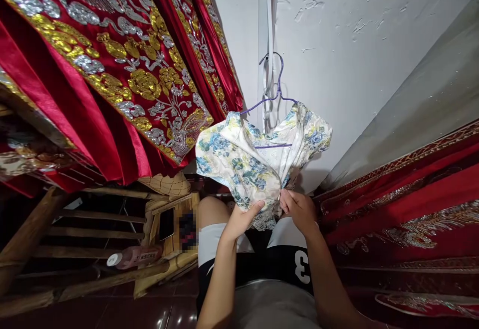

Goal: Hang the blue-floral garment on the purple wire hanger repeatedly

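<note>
A white garment with blue and yellow flowers [250,162] hangs on a purple wire hanger [276,97] in front of a white wall. My left hand [239,219] is closed on the garment's lower left part, thumb on top of the cloth. My right hand [297,209] pinches the cloth at the lower middle, fingers pressed together. Both hands meet just above my knees, which show black and white shorts.
Red robes with gold and silver embroidery [112,70] hang at the upper left, and more red embroidered cloth [411,209] lies at the right. A bamboo bench [112,239] at the lower left carries a pink bottle [134,256] and a dark phone [166,223].
</note>
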{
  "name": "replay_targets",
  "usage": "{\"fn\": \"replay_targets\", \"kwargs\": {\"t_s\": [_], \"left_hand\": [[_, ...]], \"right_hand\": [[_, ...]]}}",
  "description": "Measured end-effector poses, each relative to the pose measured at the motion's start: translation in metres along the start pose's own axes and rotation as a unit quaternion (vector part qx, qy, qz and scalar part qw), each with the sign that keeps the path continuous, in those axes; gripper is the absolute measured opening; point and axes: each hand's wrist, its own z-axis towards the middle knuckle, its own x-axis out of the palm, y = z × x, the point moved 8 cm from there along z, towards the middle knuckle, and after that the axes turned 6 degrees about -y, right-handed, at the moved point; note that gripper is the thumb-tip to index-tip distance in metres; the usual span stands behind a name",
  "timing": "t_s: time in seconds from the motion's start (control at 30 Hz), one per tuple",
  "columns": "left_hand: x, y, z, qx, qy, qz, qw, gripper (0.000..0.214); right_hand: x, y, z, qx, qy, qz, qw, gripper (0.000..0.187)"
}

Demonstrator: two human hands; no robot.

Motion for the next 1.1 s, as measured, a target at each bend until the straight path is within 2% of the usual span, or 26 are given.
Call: {"fn": "replay_targets", "kwargs": {"t_s": [0.1,0.2,0.3,0.43,0.5,0.57,0.63,0.7,0.77,0.8,0.87,0.97,1.1], "left_hand": [[-0.004,-0.002,0.0,-0.003,-0.018,-0.003,1.0,0.064],[0.005,-0.004,-0.002,-0.011,0.003,0.006,1.0,0.064],[0.015,-0.002,-0.005,-0.024,0.021,0.008,0.999,0.064],[0.011,0.008,0.0,-0.041,0.001,-0.011,0.999,0.069],[-0.003,0.01,0.008,-0.023,-0.067,-0.017,0.997,0.07],[-0.023,0.004,0.012,0.047,-0.185,0.002,0.982,0.069],[-0.038,-0.012,0.003,0.157,-0.306,0.061,0.937,0.067],[-0.035,-0.028,-0.012,0.267,-0.369,0.14,0.879,0.065],[-0.018,-0.036,-0.021,0.336,-0.349,0.211,0.849,0.063],[-0.007,-0.036,-0.02,0.349,-0.312,0.235,0.852,0.061],[0.011,-0.028,-0.013,0.335,-0.226,0.248,0.88,0.05],[0.023,-0.01,0.0,0.261,-0.136,0.208,0.933,0.023],[0.035,-0.001,0.005,0.215,-0.045,0.166,0.961,0.01]], "right_hand": [[-0.005,-0.004,-0.001,0.002,-0.009,-0.015,1.0,0.054],[-0.002,-0.013,0.001,0.031,-0.004,0.024,0.999,0.046],[0.001,-0.019,0.002,0.049,0.0,0.068,0.996,0.048],[-0.004,-0.013,0.0,0.014,0.009,0.044,0.999,0.053],[-0.009,-0.011,-0.002,0.001,-0.001,0.036,0.999,0.053],[-0.01,-0.014,-0.002,0.008,-0.014,0.049,0.999,0.051],[-0.003,-0.02,-0.001,0.029,-0.004,0.071,0.997,0.048],[0.007,-0.026,-0.001,0.043,0.01,0.093,0.995,0.045],[0.018,-0.029,-0.002,0.043,0.02,0.109,0.993,0.044],[0.023,-0.03,-0.003,0.04,0.023,0.112,0.993,0.044],[0.031,-0.031,-0.005,0.037,0.036,0.113,0.992,0.047],[0.038,-0.03,-0.009,0.046,0.06,0.1,0.992,0.052],[0.034,-0.024,-0.009,0.047,0.058,0.085,0.994,0.051]]}}
